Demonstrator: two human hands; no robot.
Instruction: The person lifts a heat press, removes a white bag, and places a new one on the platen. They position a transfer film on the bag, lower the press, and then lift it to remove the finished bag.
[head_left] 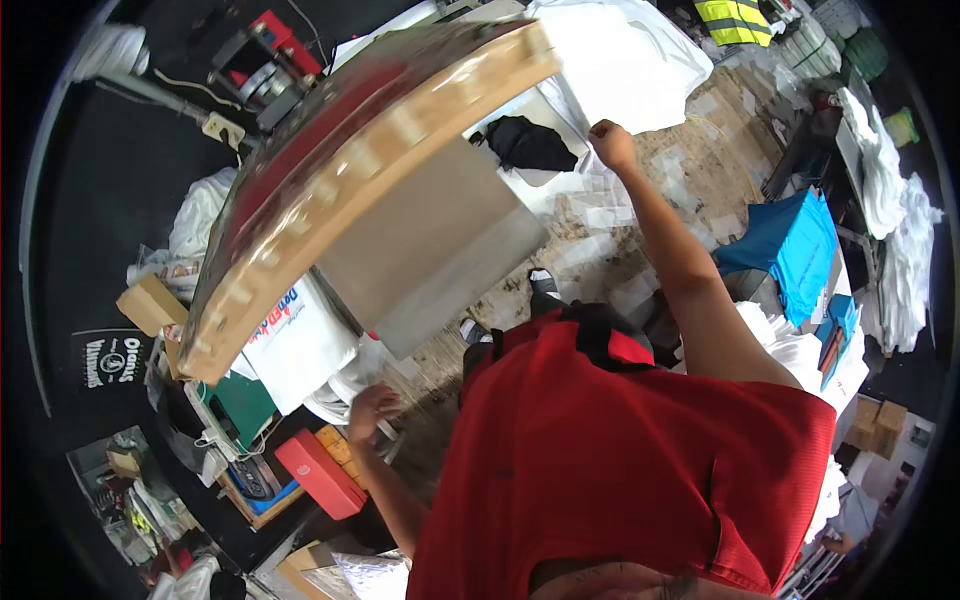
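Big wooden frame (pixel 385 150) seen raised at an angle above the grey board (pixel 430 245); printed white item (pixel 310 350) is spotted by the board's left side. Black cloth (pixel 530 145) is seen just beside the R hand (pixel 612 146): fingers curled, can't tell if anything's gripped. L hand (pixel 373 408), blurred, is held nr the printed white item, fingers loosely released.

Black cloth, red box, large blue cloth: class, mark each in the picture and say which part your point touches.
Black cloth (pixel 530 146): head view, middle of its crumpled surface.
Red box (pixel 320 474): head view, middle of its broad face.
Large blue cloth (pixel 788 245): head view, middle of its draped surface.
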